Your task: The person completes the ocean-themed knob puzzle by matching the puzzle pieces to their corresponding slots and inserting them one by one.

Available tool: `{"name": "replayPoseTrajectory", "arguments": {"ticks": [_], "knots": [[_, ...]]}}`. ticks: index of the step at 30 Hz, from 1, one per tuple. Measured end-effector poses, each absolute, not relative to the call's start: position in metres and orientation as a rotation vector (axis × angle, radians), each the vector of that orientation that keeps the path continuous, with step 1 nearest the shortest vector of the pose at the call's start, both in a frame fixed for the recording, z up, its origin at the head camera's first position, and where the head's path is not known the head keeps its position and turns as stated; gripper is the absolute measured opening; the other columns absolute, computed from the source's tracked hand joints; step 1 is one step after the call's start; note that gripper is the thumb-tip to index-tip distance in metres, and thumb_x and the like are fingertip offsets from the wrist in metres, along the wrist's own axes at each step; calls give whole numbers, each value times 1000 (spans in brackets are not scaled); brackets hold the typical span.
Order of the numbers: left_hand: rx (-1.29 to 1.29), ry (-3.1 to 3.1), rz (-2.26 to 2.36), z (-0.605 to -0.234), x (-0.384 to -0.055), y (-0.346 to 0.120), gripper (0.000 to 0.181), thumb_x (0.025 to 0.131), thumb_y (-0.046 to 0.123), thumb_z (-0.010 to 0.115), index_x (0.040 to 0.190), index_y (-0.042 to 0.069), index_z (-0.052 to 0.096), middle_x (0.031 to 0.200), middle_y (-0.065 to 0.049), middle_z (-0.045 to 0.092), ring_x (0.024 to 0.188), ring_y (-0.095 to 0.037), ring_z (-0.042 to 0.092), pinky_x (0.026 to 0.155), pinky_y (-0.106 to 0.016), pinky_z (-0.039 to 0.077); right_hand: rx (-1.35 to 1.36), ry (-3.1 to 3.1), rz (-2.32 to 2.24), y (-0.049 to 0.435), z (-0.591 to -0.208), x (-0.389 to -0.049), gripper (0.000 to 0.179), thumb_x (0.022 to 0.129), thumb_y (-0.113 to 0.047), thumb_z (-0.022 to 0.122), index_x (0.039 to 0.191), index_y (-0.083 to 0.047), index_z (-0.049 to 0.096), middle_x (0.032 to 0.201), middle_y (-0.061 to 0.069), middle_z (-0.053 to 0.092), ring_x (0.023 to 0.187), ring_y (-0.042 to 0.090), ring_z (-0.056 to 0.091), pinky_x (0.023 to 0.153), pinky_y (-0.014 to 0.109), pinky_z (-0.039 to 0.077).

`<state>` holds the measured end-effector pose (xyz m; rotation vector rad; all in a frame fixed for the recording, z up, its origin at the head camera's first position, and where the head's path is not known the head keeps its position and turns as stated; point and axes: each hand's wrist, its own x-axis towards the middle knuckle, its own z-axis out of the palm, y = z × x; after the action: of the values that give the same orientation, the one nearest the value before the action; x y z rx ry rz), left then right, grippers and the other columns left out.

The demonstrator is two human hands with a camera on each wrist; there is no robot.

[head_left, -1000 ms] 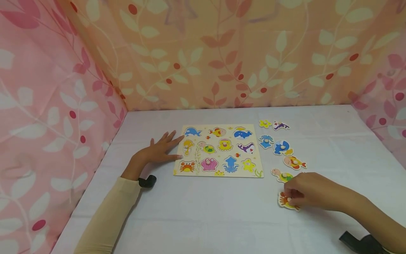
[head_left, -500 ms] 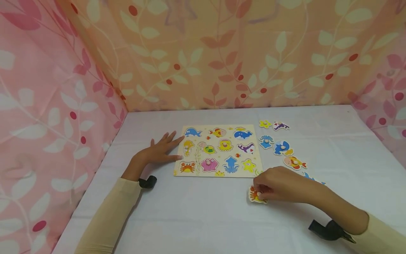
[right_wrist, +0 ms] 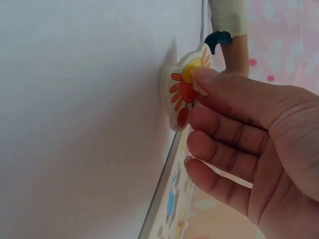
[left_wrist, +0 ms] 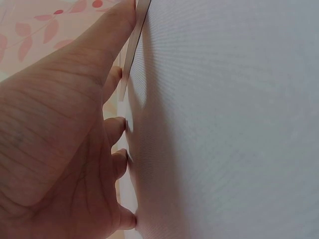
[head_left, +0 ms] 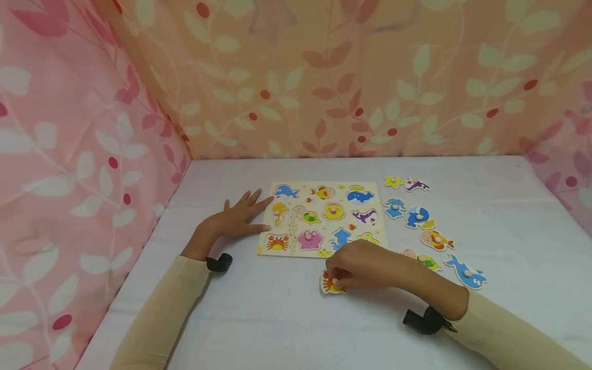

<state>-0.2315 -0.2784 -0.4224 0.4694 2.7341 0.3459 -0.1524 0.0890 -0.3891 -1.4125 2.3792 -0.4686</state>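
Note:
My right hand (head_left: 365, 264) pinches a crab puzzle piece (head_left: 331, 283) by its knob, just in front of the puzzle board (head_left: 289, 253). In the right wrist view the orange crab piece (right_wrist: 185, 92) is held between thumb and fingers, tilted close to the cloth. My left hand (head_left: 238, 216) lies spread at the board's left edge, its thumb and a fingertip touching that edge. Knobbed seahorse (head_left: 278, 215), octopus (head_left: 333, 211) and pink shell (head_left: 309, 240) pieces sit in the board. A crab picture (head_left: 277, 242) shows at its lower left. The right hand partly hides the board's lower right corner.
Right of the board lie several loose knobbed pieces: a starfish (head_left: 393, 182), a purple-and-white whale (head_left: 417, 185), a squid (head_left: 395, 207), a blue whale (head_left: 418, 217), a fish (head_left: 437, 240), a turtle (head_left: 428, 262) and a dolphin (head_left: 467, 272). Patterned cloth walls (head_left: 296, 103) surround the white table.
My right hand has carried the crab piece leftward from beside the turtle to the front of the board. The left hand stays at the board's edge. The head view has shifted slightly.

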Motion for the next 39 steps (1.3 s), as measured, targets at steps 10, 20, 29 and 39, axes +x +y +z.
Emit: {"name": "replayPoseTrajectory", "arguments": {"ticks": [10,20,29,39], "knots": [[467,2732,343,-422,-233,-278,93,87,77,56,162,44,12,171,-2,-5,156,-34,-11,109,-79,-8,-1428,2409,-497,62,-400,-159,10,89,-29,80,90,-26,71,68,-19,53,68,4,51,61,21,43],[468,2733,327,-422,-233,-278,91,89,74,56,162,42,12,171,-3,-5,156,-35,-11,109,-79,-7,-1372,2489,-573,49,-400,-162,7,89,-28,81,93,-24,77,67,-19,57,66,4,53,63,22,47],[488,2733,324,-421,-234,-278,93,88,77,55,162,43,11,171,-3,-5,155,-35,-11,109,-79,-7,-1375,2574,-527,22,-382,-173,6,90,-29,80,95,-24,79,67,-17,60,66,6,54,63,23,46],[501,2721,324,-421,-234,-280,93,88,76,55,163,42,11,171,-5,-6,155,-36,-11,109,-80,-7,-1410,2616,-482,-9,-373,-189,11,92,-28,78,99,-20,80,74,-13,66,69,8,55,65,23,47]]}}
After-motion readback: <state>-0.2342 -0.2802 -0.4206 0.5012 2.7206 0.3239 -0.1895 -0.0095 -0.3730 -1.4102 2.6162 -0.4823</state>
